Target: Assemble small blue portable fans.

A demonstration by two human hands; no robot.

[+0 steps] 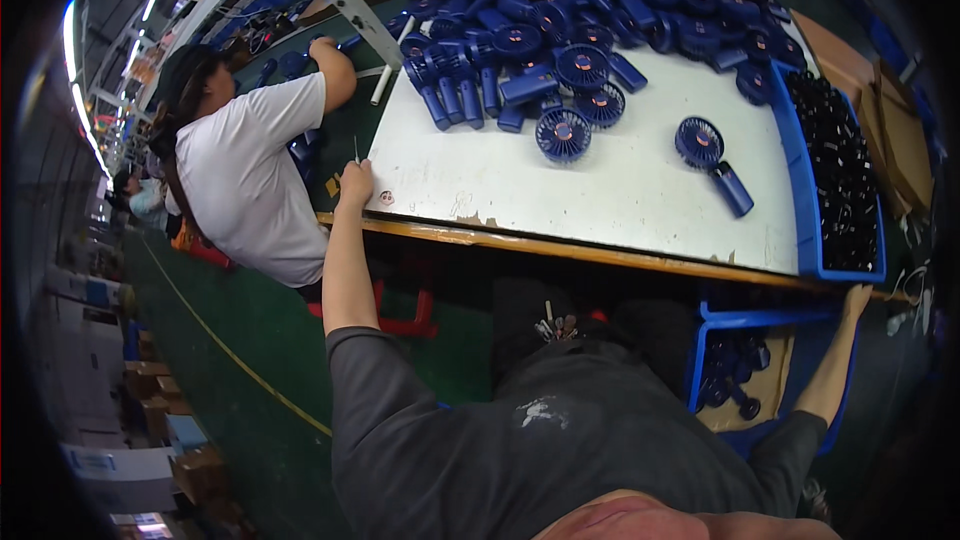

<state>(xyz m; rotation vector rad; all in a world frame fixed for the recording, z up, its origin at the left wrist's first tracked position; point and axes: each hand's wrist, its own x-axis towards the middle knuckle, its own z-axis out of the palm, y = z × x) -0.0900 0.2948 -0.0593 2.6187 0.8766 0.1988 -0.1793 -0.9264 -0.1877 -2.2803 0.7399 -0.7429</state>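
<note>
My left hand (355, 183) is closed at the left corner of the white-topped table (600, 202). A thin pointed rod (356, 148) sticks up from its fingers; its kind is too small to make out. Far to the right, my right hand (857, 300) is at the near corner of a blue tray (842, 274) full of small black parts (835, 175). Its fingers are too small and partly hidden to read. One dark blue handheld fan (732, 188) lies alone on the table, and another fan (563, 134) lies at the near edge of a large heap.
The heap of blue fans (600, 0) covers the table's far side. Below the table at right stands a blue crate (702, 340) with dark round parts. A co-worker in a white shirt (250, 155) works close on the left. Cardboard (895, 140) leans beyond the tray.
</note>
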